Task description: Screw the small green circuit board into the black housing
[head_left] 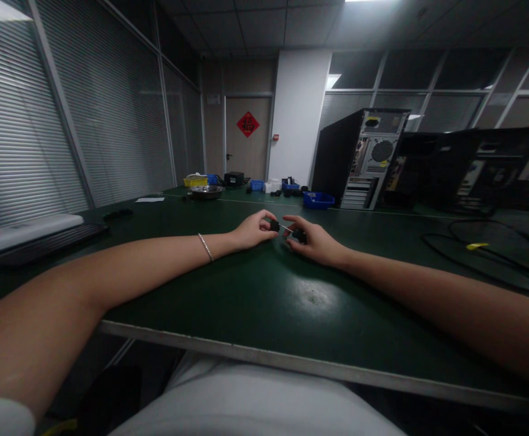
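Note:
Both my forearms reach out over a dark green table (228,303). My left hand (253,231), with a thin bracelet on its wrist, pinches a small black part (274,225) between thumb and fingers. My right hand (312,241) holds a small screwdriver (294,233) by its dark handle. Its thin metal shaft points left and meets the black part. The two hands are almost touching, low over the table top.
Two open computer cases (359,158) stand at the back right, with black cables (473,248) trailing across the table. A metal bowl (207,191), yellow and blue bins (318,199) sit far back. A keyboard-like device (32,233) lies at left.

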The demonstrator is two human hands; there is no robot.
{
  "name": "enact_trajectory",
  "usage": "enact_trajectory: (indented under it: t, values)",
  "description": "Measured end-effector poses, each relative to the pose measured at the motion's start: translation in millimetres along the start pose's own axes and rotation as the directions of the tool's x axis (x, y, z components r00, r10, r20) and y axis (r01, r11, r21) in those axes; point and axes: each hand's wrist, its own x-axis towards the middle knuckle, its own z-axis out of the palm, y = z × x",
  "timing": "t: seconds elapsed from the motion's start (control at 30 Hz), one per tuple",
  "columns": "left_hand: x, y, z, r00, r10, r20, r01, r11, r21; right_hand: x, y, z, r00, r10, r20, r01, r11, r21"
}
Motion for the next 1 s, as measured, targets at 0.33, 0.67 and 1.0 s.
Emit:
enact_trajectory:
  t: [0.33, 0.67, 1.0]
  values:
    - [-6.6, 13.3, 3.3, 0.983, 0.131, 0.127, -0.131, 0.991, -0.010, -1.0, -2.7, -0.6, 0.954, -0.156, -0.256, 0.164, 0.986, 0.008]
    - [-8.2, 17.5, 2.3, 0.981, 0.129, 0.143, -0.132, 0.991, 0.009, -2.0, -5.5, -1.1, 0.964, -0.139, -0.227, 0.143, 0.990, 0.003]
    - [-9.4, 16.9, 2.1, 0.980, 0.146, 0.132, -0.147, 0.989, -0.002, -3.0, -8.5, -1.9, 0.963, -0.162, -0.216, 0.172, 0.985, 0.026]
